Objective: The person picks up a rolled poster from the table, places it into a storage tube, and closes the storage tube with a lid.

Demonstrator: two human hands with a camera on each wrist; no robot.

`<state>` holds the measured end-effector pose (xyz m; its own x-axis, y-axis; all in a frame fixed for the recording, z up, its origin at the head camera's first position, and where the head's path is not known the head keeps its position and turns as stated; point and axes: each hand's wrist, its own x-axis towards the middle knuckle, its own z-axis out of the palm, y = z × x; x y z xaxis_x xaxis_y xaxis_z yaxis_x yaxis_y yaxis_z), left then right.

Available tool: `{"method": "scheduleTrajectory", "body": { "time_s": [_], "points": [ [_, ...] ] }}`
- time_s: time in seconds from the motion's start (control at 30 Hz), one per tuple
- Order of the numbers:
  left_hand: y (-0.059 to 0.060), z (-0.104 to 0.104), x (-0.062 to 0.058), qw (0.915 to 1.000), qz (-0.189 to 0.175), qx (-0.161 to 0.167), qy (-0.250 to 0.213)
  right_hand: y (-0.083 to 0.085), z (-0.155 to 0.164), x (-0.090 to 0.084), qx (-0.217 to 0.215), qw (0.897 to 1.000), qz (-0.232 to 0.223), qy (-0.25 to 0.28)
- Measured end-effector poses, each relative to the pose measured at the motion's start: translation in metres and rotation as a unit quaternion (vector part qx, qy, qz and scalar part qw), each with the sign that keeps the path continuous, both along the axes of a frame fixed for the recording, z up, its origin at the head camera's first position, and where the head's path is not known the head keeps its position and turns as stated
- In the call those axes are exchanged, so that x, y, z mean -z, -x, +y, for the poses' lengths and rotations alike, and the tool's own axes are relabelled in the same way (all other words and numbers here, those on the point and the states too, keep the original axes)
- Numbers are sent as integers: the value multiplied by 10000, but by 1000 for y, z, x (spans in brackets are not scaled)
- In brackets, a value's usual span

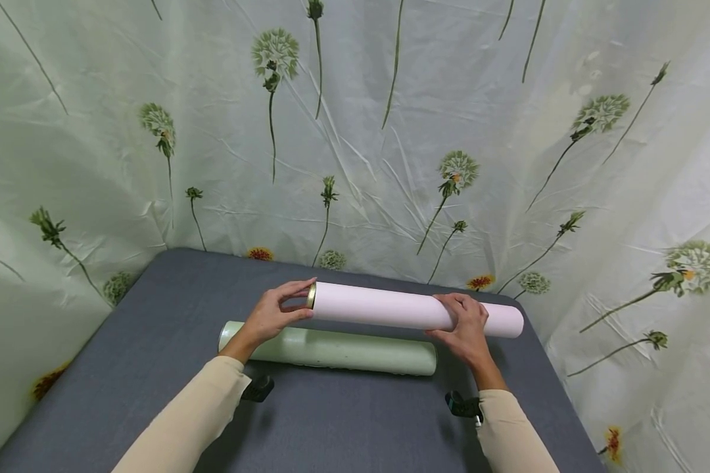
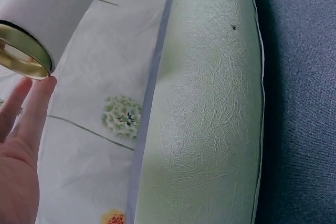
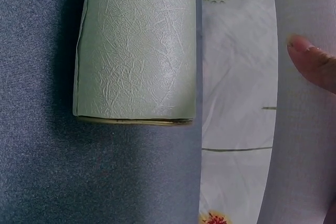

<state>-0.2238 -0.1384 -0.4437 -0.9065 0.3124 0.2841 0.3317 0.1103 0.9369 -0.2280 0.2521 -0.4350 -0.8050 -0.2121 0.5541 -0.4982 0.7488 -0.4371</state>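
Progress: pink tube is lifted clear of the table; right hand wraps its body, left hand pinches its gold-rimmed end. Green tube lies untouched.

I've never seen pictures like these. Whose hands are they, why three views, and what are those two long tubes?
No machine here: a person works with bare hands and wears three cameras. The wide picture comes from a camera on the head, looking down at a grey table with a flowered curtain behind it. The two close-ups come from cameras on the wrists.

The left hand pinches the gold-rimmed end of a pink tube, and the right hand grips it further along, so the tube is held up off the table. A green tube lies flat on the table beneath it, nearer the person. The wrist views show that green tube's crinkled surface up close.
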Motion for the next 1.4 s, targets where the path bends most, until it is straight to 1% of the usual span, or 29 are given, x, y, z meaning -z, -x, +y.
{"method": "scheduleTrajectory", "body": {
  "time_s": [0.2,0.27,0.5,0.67,0.77,1.0,1.1,1.2,1.3,1.4],
  "points": [
    [-1,2,-1,9990,-315,-4,-313,-1,-1,-1,35,10000,-33,-21],
    [-1,3,-1,9989,-354,-61,-307,-1,-1,-1,41,10000,-39,-23],
    [-1,6,0,9980,-399,-187,-459,-1,-1,-2,16,10000,43,-56],
    [-1,7,1,9972,-362,-338,-556,-2,-1,-3,2,10000,-24,-68],
    [-1,9,2,9973,-303,-441,-507,-2,0,-3,8,10000,-26,-91],
    [-2,11,6,9967,-368,-596,-400,-1,1,-3,8,9998,71,-200],
    [-3,10,6,9975,-307,-517,-380,-1,1,-2,3,9997,79,-249],
    [-5,6,5,9988,-216,-287,-329,-2,2,-1,-6,9996,57,-261],
    [-5,3,4,9994,-208,-35,-277,-2,3,-1,-40,9997,38,-241],
    [-5,1,5,9994,-249,51,-251,-2,4,-2,-107,9997,78,-220]
  ]
}}
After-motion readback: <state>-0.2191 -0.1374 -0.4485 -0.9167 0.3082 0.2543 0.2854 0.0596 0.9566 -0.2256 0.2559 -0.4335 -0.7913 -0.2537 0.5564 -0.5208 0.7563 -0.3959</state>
